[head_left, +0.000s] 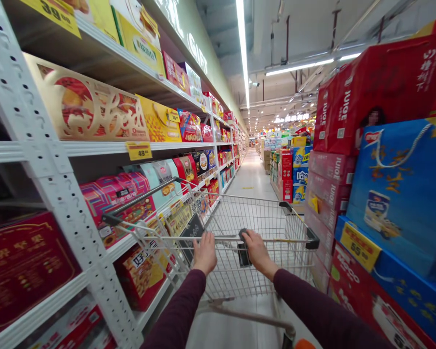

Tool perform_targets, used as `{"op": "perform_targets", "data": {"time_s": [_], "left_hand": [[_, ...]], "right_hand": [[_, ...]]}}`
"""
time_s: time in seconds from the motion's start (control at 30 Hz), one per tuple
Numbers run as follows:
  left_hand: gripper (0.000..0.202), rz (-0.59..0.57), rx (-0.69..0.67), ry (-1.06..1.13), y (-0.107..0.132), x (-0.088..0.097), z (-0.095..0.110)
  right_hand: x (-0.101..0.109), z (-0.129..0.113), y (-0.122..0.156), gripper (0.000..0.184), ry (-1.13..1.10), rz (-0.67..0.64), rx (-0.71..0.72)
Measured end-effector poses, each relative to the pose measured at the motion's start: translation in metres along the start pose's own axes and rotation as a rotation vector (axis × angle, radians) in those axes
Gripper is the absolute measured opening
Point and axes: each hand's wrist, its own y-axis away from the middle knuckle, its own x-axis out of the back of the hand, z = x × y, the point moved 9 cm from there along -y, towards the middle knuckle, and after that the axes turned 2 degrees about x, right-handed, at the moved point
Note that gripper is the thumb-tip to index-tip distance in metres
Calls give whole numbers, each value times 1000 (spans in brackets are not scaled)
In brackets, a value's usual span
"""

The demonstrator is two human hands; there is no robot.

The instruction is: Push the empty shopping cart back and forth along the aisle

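Note:
Both my hands hold the handle bar (294, 240) of a wire shopping trolley (261, 213) in a shop aisle. My left hand (205, 253) is wrapped round the bar left of its middle. My right hand (256, 251) grips the bar at the middle, beside a small black block on the handle. Dark red sleeves cover both forearms. The trolley basket looks empty, and its child seat flap is folded up towards me.
White metal shelves (94, 148) on the left carry boxed gift packs and yellow price tags (138, 150). On the right stand stacked red juice cartons (378, 92) and blue gift boxes (403, 194). The pale aisle floor (252, 174) runs straight ahead to distant displays.

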Motion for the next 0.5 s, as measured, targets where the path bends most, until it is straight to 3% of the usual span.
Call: {"op": "perform_targets", "data": {"time_s": [0.1,0.17,0.3,0.4,0.5], "left_hand": [[68,75,-136,221,-4,10,40],[61,64,-176,385,-6,10,63],[49,62,-127,458,-6,7,80],[35,106,-129,334,-4,10,88],[28,162,-154,217,-2,10,100]], "right_hand": [[-12,-40,-10,65,-80,-90,29],[-11,-49,-6,74,-125,-150,66],[5,-23,16,81,-199,-175,71],[17,6,32,70,-178,-92,48],[17,19,43,56,-81,-60,54]]}}
